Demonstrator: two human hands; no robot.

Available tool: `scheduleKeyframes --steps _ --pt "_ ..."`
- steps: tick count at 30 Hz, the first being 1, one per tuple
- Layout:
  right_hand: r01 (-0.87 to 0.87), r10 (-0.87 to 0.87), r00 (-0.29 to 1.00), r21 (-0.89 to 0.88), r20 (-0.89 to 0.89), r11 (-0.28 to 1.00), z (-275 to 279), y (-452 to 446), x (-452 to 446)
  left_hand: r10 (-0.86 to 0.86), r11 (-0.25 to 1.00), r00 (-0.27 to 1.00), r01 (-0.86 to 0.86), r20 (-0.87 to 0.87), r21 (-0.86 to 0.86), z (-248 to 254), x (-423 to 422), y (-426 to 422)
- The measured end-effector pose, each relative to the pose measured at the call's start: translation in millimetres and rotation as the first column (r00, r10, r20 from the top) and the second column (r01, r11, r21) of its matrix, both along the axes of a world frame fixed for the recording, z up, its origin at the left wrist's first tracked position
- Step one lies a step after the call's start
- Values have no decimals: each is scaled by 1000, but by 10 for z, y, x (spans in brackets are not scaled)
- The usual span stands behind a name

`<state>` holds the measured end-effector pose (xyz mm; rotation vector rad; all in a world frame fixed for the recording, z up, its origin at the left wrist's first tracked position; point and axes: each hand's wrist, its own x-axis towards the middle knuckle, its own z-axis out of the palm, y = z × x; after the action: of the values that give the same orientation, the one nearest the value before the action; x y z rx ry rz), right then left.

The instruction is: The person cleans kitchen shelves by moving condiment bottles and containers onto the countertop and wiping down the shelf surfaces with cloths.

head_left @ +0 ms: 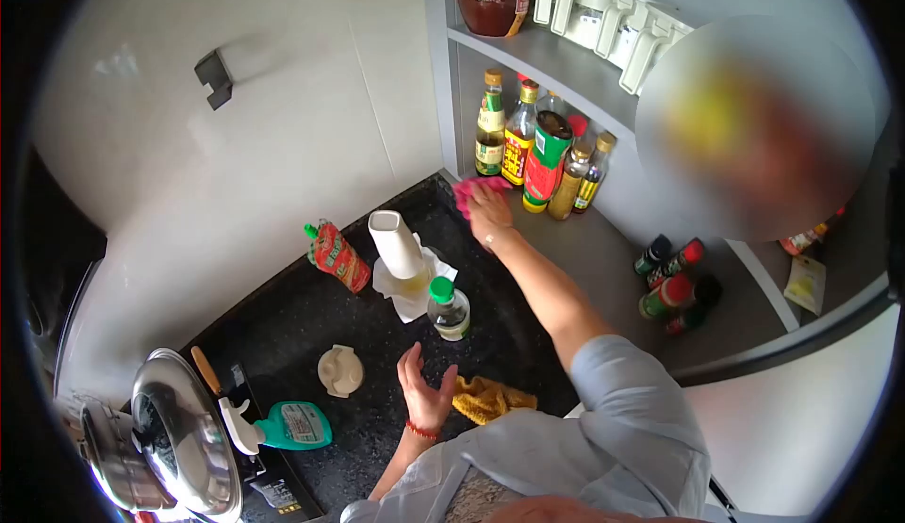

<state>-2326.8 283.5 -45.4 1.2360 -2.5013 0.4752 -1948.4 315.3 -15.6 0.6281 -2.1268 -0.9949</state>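
A pink cloth (481, 193) lies under my right hand (489, 214), at the front corner of the lower cabinet shelf beside the black counter. Just behind that hand stand several sauce bottles (517, 141) and a green and red container (547, 162). My left hand (426, 391) hovers over the counter with its fingers apart and nothing in it. Near it are a clear bottle with a green cap (449, 311) and a crumpled yellow cloth (490, 399). A white container (396, 245) rests on white paper (415, 308).
A red pouch (339, 257) leans near the wall. On the counter (363, 429) are a beige lid (340, 370), a teal spray bottle (297, 425) and a steel pot lid (184, 429). Small spice jars (667, 299) stand farther right on the shelf (603, 240). White containers (603, 24) line the upper shelf.
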Motion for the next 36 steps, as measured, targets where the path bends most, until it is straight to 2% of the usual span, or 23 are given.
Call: scheduleKeyframes --steps 1,3,6,9,10,11,12,13,14,15,17,23,25,26,27,28,30,31,32,33,34,35,36 --pt "42 -45 999 111 29 993 72 -196 -52 6 1000 1000 -5 3 -11 40 12 35" --pt "35 -35 999 170 0 985 86 -241 -63 18 1000 999 -18 -44 0 40 17 76" --pt "-95 61 967 -125 -249 988 -84 123 68 -46 999 998 45 -33 -20 139 72 42" --pt "107 -81 988 -197 135 975 325 304 331 -69 998 998 69 0 -15 114 148 -135" --pt "55 -90 995 -570 -34 820 406 136 228 -77 997 996 76 -37 -25 151 147 -166" --pt "-23 -28 998 -671 -65 741 848 25 171 -74 997 997 74 -28 -14 173 165 -191" --pt "-80 -124 970 -756 -210 649 1341 -117 188 -74 997 997 73 -30 -32 201 173 -210" --pt "-147 -54 976 -816 -212 559 1576 -359 63 -69 996 997 68 -27 -53 223 183 -214" --pt "-225 313 942 -922 -122 317 1938 -601 51 -58 997 998 57 -21 -53 229 210 -190" --pt "-177 -93 949 -752 -302 635 2051 -826 -176 -51 997 999 50 -14 -57 231 224 -171" --pt "13 -250 914 -595 -318 804 1820 -1132 -385 -51 996 999 50 -14 -75 200 254 -168" --pt "260 -329 942 -480 -65 838 262 -1181 -99 40 999 999 -40 -19 -13 185 469 -210" --pt "343 -153 930 -637 335 690 -129 -1127 100 34 997 999 -35 -25 -65 185 479 -284" --pt "274 -187 935 -281 300 920 75 -921 173 38 997 999 -39 -19 -71 198 478 -308" --pt "176 -206 941 131 269 976 399 -687 294 38 996 999 -39 -13 -78 203 461 -335" --pt "2 -22 942 61 334 998 425 -505 352 33 997 999 -35 -38 -72 206 432 -332" --pt "196 125 586 -290 801 937 84 -3 347 30 997 995 -36 -95 -67 207 365 -358" --pt "360 280 349 -403 895 841 -71 311 400 4 997 993 -12 -117 -73 206 374 -379" --pt "526 616 448 -748 648 405 86 690 657 -16 997 989 5 -145 -76 201 370 -387" --pt "608 490 677 -792 549 49 345 963 768 -31 997 985 18 -170 -75 199 376 -386" --pt "460 292 847 -888 444 15 931 1306 936 -50 995 984 34 -173 -95 221 394 -386" --pt "287 71 955 -958 288 25 1281 1571 926 -70 994 984 56 -166 -89 220 433 -385" --pt "153 -433 901 -951 23 269 1536 1786 738 -91 993 982 78 -165 -84 217 457 -389"
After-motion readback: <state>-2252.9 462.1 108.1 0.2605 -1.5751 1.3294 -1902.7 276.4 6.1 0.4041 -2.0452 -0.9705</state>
